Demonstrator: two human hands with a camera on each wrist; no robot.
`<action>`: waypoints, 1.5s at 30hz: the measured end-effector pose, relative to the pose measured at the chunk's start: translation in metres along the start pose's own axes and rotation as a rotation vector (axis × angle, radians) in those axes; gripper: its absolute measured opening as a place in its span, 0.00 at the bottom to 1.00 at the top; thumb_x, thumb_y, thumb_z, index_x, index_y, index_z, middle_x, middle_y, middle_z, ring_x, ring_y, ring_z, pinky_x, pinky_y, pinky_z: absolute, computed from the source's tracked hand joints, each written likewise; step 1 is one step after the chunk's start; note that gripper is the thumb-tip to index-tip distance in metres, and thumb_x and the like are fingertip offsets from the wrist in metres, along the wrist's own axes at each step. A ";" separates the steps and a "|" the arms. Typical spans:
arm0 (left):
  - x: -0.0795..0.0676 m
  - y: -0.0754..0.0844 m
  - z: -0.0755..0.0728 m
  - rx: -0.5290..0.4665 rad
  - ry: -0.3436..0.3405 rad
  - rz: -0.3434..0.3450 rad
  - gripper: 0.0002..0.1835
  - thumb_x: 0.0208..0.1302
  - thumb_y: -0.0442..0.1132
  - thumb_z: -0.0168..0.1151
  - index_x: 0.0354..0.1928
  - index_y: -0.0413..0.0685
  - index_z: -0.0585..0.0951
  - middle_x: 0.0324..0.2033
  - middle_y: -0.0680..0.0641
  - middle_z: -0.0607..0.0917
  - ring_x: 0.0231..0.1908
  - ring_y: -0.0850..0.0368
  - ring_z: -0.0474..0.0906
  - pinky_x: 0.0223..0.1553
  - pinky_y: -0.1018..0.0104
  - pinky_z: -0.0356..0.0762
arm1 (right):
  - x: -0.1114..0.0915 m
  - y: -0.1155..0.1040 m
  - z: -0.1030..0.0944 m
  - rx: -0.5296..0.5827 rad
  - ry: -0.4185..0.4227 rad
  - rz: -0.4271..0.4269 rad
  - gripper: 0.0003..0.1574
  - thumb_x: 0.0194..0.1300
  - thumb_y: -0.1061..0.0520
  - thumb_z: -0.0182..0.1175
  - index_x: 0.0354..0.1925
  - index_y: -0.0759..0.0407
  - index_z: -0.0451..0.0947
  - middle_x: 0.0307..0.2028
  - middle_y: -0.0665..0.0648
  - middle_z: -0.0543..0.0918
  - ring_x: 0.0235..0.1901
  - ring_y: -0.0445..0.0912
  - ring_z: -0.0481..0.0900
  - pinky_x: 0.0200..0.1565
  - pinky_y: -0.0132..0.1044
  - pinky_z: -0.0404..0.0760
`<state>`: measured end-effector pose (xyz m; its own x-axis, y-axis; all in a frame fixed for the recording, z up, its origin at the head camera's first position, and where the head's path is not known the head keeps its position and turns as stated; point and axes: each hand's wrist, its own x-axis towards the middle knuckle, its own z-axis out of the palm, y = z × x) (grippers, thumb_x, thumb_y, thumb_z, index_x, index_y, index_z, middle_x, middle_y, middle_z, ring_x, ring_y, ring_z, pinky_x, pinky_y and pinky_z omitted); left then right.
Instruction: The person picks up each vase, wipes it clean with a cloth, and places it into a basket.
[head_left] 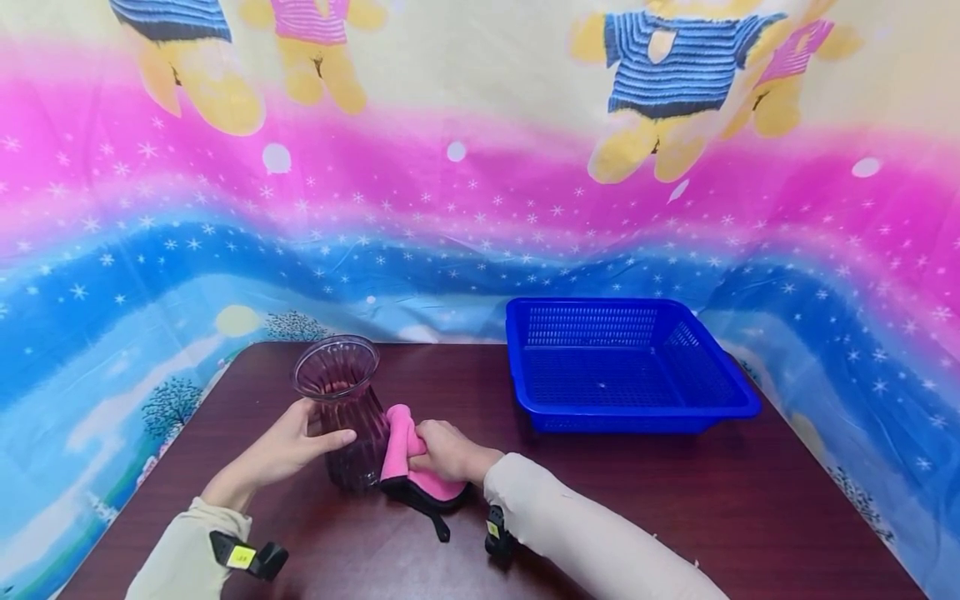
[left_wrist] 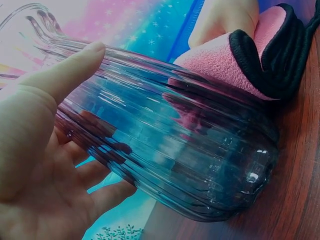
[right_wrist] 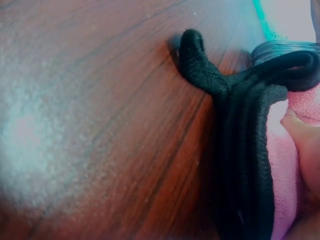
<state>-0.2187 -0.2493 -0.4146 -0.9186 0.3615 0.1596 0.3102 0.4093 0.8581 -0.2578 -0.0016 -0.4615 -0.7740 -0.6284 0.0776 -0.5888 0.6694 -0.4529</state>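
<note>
A clear, ribbed glass vase (head_left: pixel 358 446) with a flared rim and a faint purple tint stands at the left of the table, its mouth facing up. My left hand (head_left: pixel 288 446) grips it below the neck, thumb across the near side and fingers around the far side, as the left wrist view shows of the vase (left_wrist: pixel 185 155). In my right hand (head_left: pixel 450 452) is a folded pink cloth (head_left: pixel 396 450) with black edging and a black loop. The cloth lies right at the vase's right side. In the right wrist view, fingers press into the cloth (right_wrist: pixel 284 170).
A blue plastic basket (head_left: pixel 630 410) with slotted walls stands at the back right of the dark wooden table (head_left: pixel 450 558). Behind the table hangs a colourful printed curtain (head_left: pixel 465 208). Black wrist cameras sit on both sleeves.
</note>
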 end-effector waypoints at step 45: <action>-0.001 0.002 -0.001 -0.013 -0.027 -0.008 0.30 0.64 0.40 0.64 0.64 0.38 0.66 0.57 0.35 0.78 0.49 0.76 0.77 0.50 0.79 0.76 | 0.003 -0.018 -0.027 0.414 0.175 -0.030 0.09 0.60 0.58 0.66 0.40 0.56 0.80 0.24 0.47 0.75 0.27 0.34 0.71 0.29 0.23 0.73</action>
<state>-0.2175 -0.2494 -0.4126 -0.9142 0.3805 0.1393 0.2991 0.4018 0.8655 -0.2557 -0.0044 -0.4290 -0.8065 -0.5448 0.2296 -0.4970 0.4144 -0.7624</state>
